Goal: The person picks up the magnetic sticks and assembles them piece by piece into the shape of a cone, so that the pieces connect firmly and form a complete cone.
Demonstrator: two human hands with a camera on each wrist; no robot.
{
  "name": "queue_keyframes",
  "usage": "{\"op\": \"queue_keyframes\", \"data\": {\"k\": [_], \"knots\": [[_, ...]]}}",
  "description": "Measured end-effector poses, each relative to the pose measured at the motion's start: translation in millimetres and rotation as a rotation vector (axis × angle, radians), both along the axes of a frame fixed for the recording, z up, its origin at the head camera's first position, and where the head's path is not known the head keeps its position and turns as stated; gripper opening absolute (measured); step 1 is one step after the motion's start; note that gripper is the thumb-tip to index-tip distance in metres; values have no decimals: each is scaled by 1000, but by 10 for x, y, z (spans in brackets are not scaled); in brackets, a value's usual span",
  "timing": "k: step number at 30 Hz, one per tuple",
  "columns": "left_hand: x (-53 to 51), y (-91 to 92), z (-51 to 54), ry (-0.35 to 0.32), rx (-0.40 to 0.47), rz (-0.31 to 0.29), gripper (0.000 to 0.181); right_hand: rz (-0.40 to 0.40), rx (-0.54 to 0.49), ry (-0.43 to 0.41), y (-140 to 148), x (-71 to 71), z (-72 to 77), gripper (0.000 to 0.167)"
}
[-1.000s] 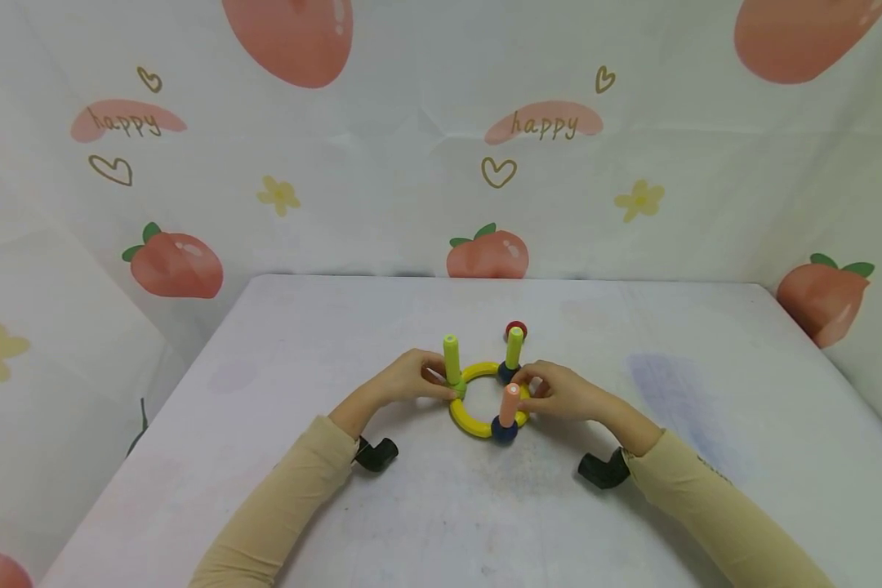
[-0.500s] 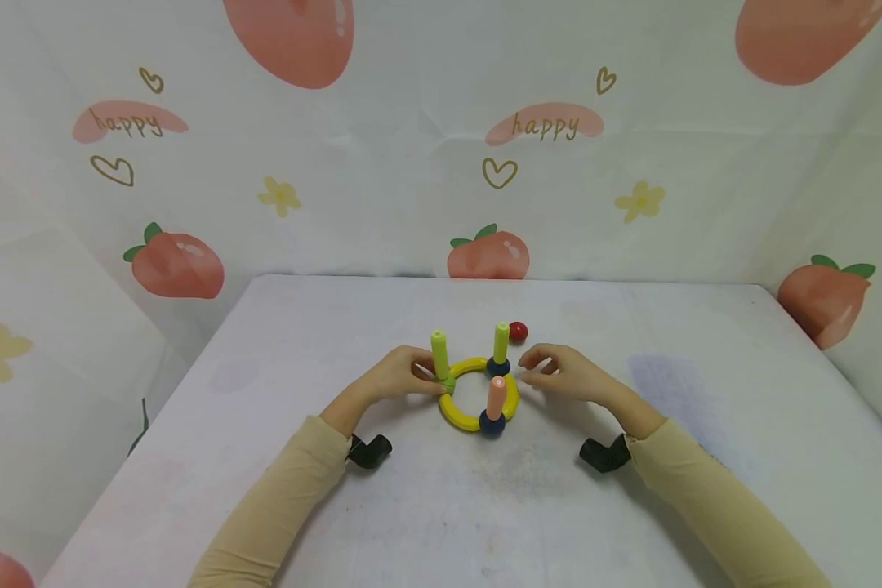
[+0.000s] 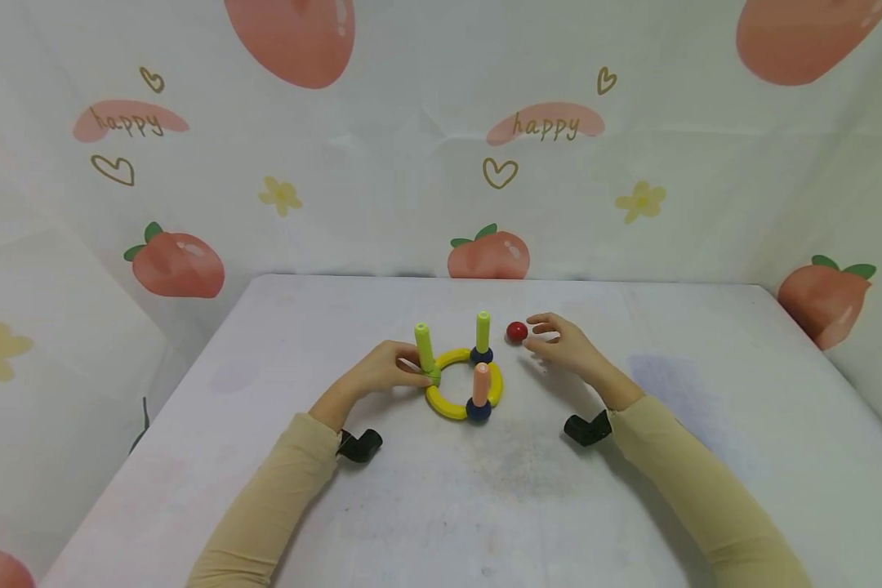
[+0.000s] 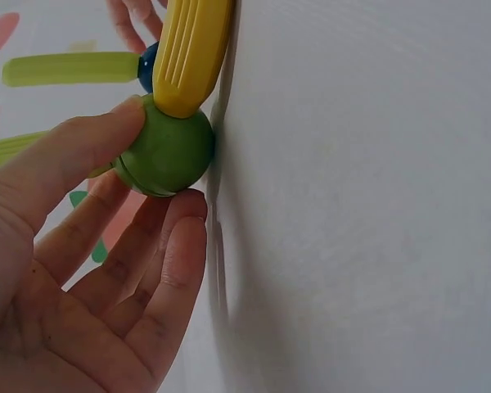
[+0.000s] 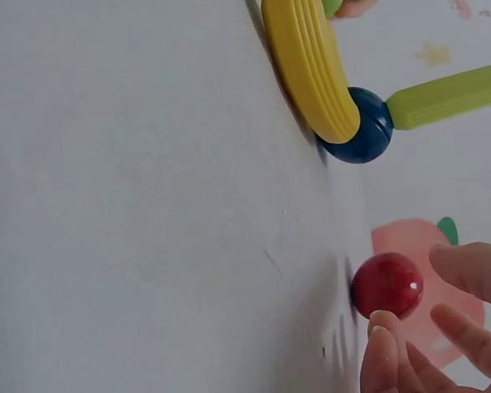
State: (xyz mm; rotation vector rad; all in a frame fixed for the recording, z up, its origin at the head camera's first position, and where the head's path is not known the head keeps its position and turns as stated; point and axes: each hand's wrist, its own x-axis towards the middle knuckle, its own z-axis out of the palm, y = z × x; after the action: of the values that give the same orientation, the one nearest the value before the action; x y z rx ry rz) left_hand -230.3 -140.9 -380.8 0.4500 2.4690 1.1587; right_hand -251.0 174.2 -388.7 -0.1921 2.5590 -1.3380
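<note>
On the table lies a yellow ring [image 3: 444,407] of curved rods joined by balls. A green ball [image 4: 173,155] at its left side is pinched by my left hand [image 3: 387,370], thumb on one side and fingers on the other. From that ball rises a lime rod [image 3: 424,346]. Another lime rod [image 3: 483,331] stands on the far dark blue ball [image 3: 481,356], and a salmon rod [image 3: 481,384] on the near dark blue ball [image 3: 478,411]. My right hand [image 3: 569,347] has its fingers spread beside a loose red ball [image 3: 517,332]; in the right wrist view they hover around it.
The white table [image 3: 441,514] meets a printed cloth backdrop [image 3: 382,204] along its far edge. Black angled pieces [image 3: 362,446] sit at both wrists by the beige sleeves.
My right hand has left the ring's right side and moved away from me to the red ball. The ring has slid left and a little farther back with my left hand.
</note>
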Motion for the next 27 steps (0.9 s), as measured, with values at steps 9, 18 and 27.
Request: {"op": "queue_keyframes", "data": {"k": [9, 18, 27], "knots": [[-8, -16, 0, -7, -3, 5, 36, -45, -56, -115, -131, -115, -17, 62], [-23, -16, -8, -20, 11, 9, 36, -49, -54, -112, -181, -173, -63, 59], [-22, -11, -12, -23, 12, 15, 36, -76, 24, -109, -235, -177, -75, 49]]}}
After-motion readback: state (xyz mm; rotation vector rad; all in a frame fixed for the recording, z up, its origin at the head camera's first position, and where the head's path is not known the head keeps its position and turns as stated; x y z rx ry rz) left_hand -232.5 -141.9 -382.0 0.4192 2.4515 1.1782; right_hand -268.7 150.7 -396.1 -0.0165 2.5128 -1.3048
